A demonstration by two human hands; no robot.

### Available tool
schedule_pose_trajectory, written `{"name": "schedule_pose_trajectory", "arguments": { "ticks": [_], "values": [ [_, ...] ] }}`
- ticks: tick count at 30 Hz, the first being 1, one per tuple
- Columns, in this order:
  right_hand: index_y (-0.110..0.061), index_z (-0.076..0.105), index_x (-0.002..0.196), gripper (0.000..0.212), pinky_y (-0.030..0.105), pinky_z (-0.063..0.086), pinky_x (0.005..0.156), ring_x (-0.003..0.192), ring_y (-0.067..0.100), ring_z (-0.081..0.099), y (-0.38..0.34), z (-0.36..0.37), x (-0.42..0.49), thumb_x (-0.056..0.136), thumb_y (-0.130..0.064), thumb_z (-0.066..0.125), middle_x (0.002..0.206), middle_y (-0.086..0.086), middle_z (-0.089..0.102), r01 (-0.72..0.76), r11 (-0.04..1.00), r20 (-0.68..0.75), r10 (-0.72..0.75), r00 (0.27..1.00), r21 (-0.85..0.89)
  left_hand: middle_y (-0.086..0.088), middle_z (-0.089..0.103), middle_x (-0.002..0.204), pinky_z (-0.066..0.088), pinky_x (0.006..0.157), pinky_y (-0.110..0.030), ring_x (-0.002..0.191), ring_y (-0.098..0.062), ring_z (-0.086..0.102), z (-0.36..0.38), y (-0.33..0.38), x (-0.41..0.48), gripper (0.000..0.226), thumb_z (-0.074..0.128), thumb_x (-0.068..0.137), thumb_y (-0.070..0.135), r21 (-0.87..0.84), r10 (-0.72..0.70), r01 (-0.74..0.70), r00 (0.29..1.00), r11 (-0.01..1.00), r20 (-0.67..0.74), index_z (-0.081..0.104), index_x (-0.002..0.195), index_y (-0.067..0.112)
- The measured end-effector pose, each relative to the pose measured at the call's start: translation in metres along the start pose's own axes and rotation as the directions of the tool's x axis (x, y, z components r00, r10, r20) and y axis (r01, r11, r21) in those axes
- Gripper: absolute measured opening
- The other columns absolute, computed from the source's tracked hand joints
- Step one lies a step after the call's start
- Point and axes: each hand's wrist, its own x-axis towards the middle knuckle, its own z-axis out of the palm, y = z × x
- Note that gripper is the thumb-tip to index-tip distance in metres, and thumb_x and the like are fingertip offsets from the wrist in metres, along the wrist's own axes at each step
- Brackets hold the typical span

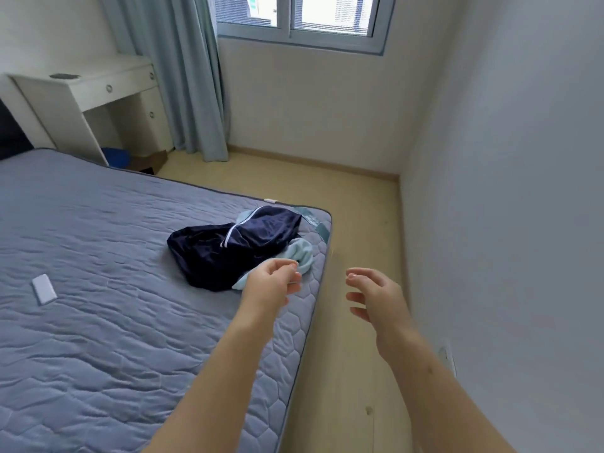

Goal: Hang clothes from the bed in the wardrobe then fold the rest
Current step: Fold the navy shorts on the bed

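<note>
clothes: navy garment (228,246) with white piping, crumpled in a heap just inside the mattress corner (322,220). light blue garment (300,253) lies half under it, showing on the side toward the mattress edge and again at the end nearest that corner. the heap's long axis runs diagonally, from the corner back toward the mattress middle. no hanger or wardrobe in view.

left hand (273,282) hovers over the end of the heap farthest from the corner, fingers loosely curled and holding nothing, fingertips over the light blue cloth (contact cannot be told). right hand (372,295) is off the mattress, over the floor (353,223), short of the corner. its fingers are relaxed, spread and empty, pointing toward the heap.

judgement: the left hand is nearer. the heap lies ahead and a little left of its fingers, so a short reach forward and down should take the cloth. the right would have to cross the mattress edge first. risk: both garments lifting as one tangle.

farther from the corner: small white flat object (44,288) well apart on the mattress; white desk (81,89) and curtain (192,76) beyond.
</note>
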Motion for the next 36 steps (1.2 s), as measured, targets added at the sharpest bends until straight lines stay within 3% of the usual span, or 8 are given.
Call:
{"name": "schedule_pose_trajectory", "arguments": {
  "ticks": [6, 13, 17, 22, 25, 29, 33, 36],
  "values": [
    [-0.02, 0.065, 0.081, 0.016, 0.02, 0.042, 0.058, 0.067, 0.009, 0.053, -0.03, 0.025, 0.134, 0.09, -0.012, 0.055, 0.075, -0.005, 0.059, -0.004, 0.999, 0.085, 0.007, 0.996, -0.036, 0.002, 0.065, 0.077, 0.044, 0.059, -0.021, 0.066, -0.007, 0.06, 0.031, 0.026, 0.125, 0.015, 0.051, 0.092, 0.014, -0.034, -0.016, 0.016, 1.0, 0.999, -0.019, 0.062, 0.083, 0.02],
    [-0.021, 0.065, 0.081, 0.016, 0.019, 0.043, 0.056, 0.066, 0.008, 0.056, -0.071, 0.054, 0.279, 0.089, -0.011, 0.055, 0.079, -0.006, 0.062, -0.024, 0.997, 0.138, 0.034, 0.99, -0.074, -0.001, 0.067, 0.086, 0.048, 0.068, -0.021, 0.078, -0.01, 0.062, 0.054, 0.066, 0.257, 0.014, 0.051, 0.094, 0.016, 0.017, -0.033, 0.034, 0.999, 0.999, -0.029, 0.062, 0.086, 0.02],
    [-0.021, 0.065, 0.082, 0.016, 0.021, 0.042, 0.058, 0.07, 0.01, 0.056, -0.075, 0.081, 0.348, 0.089, -0.011, 0.054, 0.082, -0.005, 0.062, -0.042, 0.994, 0.229, 0.065, 0.971, -0.104, 0.0, 0.066, 0.087, 0.047, 0.066, -0.02, 0.079, -0.011, 0.062, 0.048, 0.072, 0.317, 0.014, 0.05, 0.094, 0.017, 0.05, -0.064, 0.069, 0.994, 0.996, -0.09, 0.062, 0.087, 0.021],
    [-0.021, 0.057, 0.108, 0.021, 0.024, 0.044, 0.062, 0.077, 0.013, 0.059, -0.066, 0.122, 0.441, 0.089, -0.014, 0.054, 0.095, 0.001, 0.062, -0.072, 0.986, 0.34, 0.119, 0.933, -0.148, 0.006, 0.068, 0.083, 0.047, 0.067, -0.021, 0.076, -0.007, 0.065, 0.04, 0.053, 0.388, 0.018, 0.049, 0.094, 0.014, 0.018, -0.042, 0.048, 0.963, 0.999, -0.267, 0.063, 0.088, 0.024],
    [-0.02, 0.051, 0.118, 0.029, 0.026, 0.045, 0.064, 0.077, 0.016, 0.058, -0.052, 0.153, 0.498, 0.09, -0.012, 0.054, 0.098, 0.002, 0.061, -0.098, 0.97, 0.415, 0.186, 0.891, -0.225, 0.008, 0.067, 0.08, 0.046, 0.059, -0.012, 0.069, -0.003, 0.063, 0.039, 0.033, 0.431, 0.019, 0.049, 0.093, 0.013, -0.032, -0.11, 0.106, 0.915, 0.994, -0.387, 0.063, 0.087, 0.025],
    [-0.021, 0.049, 0.12, 0.031, 0.025, 0.044, 0.064, 0.077, 0.011, 0.057, -0.028, 0.196, 0.558, 0.09, -0.015, 0.053, 0.093, -0.006, 0.057, -0.07, 0.91, 0.546, 0.306, 0.78, -0.409, 0.007, 0.066, 0.081, 0.042, 0.054, -0.007, 0.065, -0.002, 0.062, 0.04, 0.005, 0.48, 0.021, 0.049, 0.093, 0.012, -0.109, -0.23, 0.203, 0.831, 0.973, -0.506, 0.061, 0.085, 0.027],
    [-0.021, 0.05, 0.123, 0.035, 0.027, 0.045, 0.072, 0.075, 0.012, 0.055, 0.011, 0.227, 0.597, 0.089, -0.015, 0.052, 0.086, -0.009, 0.057, 0.031, 0.835, 0.619, 0.382, 0.687, -0.55, 0.01, 0.067, 0.079, 0.043, 0.063, -0.017, 0.067, -0.002, 0.063, 0.041, -0.03, 0.512, 0.024, 0.046, 0.095, 0.022, -0.174, -0.299, 0.243, 0.745, 0.954, -0.596, 0.062, 0.081, 0.032],
    [-0.023, 0.047, 0.124, 0.037, 0.022, 0.043, 0.063, 0.07, 0.008, 0.053, 0.06, 0.242, 0.616, 0.088, -0.014, 0.05, 0.079, -0.011, 0.056, 0.091, 0.766, 0.622, 0.441, 0.647, -0.637, 0.01, 0.066, 0.077, 0.044, 0.066, -0.021, 0.067, -0.004, 0.063, 0.039, -0.078, 0.535, 0.025, 0.045, 0.095, 0.023, -0.194, -0.341, 0.287, 0.664, 0.938, -0.665, 0.061, 0.078, 0.033]
  ]
}}
